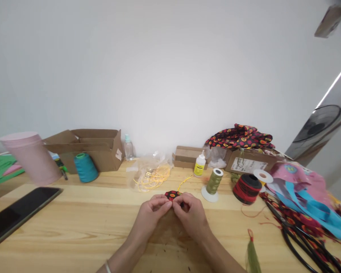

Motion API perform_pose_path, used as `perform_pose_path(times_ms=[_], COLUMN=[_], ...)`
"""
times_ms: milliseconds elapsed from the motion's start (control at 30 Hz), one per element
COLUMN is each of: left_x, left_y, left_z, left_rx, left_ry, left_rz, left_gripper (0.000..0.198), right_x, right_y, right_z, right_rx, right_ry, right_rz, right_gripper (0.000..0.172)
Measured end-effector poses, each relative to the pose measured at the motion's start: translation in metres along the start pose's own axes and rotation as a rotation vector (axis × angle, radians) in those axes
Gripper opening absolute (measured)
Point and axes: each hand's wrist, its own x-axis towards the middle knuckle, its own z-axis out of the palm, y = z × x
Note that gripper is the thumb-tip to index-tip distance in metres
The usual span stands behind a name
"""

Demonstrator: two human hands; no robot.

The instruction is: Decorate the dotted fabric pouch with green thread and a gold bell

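Observation:
Between my hands is a small piece of black, red and orange patterned fabric [172, 195], with a twisted yellow cord [184, 182] running out from its far side. My left hand [155, 212] pinches its near left edge between thumb and fingers. On the other side my right hand [191, 212] pinches it too, the thumbs almost touching. Fingers cover most of the fabric's near part. Beyond it stand a yellow-labelled glue bottle [199, 165] and an olive thread spool [214, 182]. A green tassel [252, 253] with a red loop lies right of my right forearm.
Scissors [295, 235] lie among fabric scraps at right, near a red and black cord spool [246, 189]. Yellow cord in a plastic bag [153, 176] lies behind my hands. At left are a phone [19, 212], teal thread cone [85, 168], pink container [34, 159] and cardboard box [102, 151].

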Motion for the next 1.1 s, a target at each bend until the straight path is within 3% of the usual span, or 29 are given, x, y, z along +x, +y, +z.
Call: perform_pose_path(times_ms=[100, 300, 567, 833, 1100], left_x=[0.000, 0.000, 0.000, -0.002, -0.007], left_y=[0.003, 0.005, 0.002, 0.003, 0.009], left_z=[0.000, 0.002, -0.001, 0.001, 0.005], left_rx=[-0.031, -0.062, -0.084, 0.040, -0.079], left_ry=[-0.023, -0.018, -0.036, -0.019, -0.090], left_rz=[0.003, -0.026, -0.026, 0.058, -0.064], left_gripper=[0.019, 0.020, 0.022, 0.017, 0.026], right_x=[0.000, -0.002, -0.004, 0.000, -0.001], right_y=[-0.001, -0.003, -0.007, -0.002, 0.005], right_z=[0.000, -0.002, -0.004, -0.007, -0.010], right_rx=[-0.014, -0.193, -0.131, -0.098, -0.151], right_ry=[0.048, 0.060, 0.030, 0.028, 0.064], right_rz=[-0.029, -0.228, -0.236, -0.189, -0.347], right_gripper=[0.011, 0.013, 0.014, 0.011, 0.019])
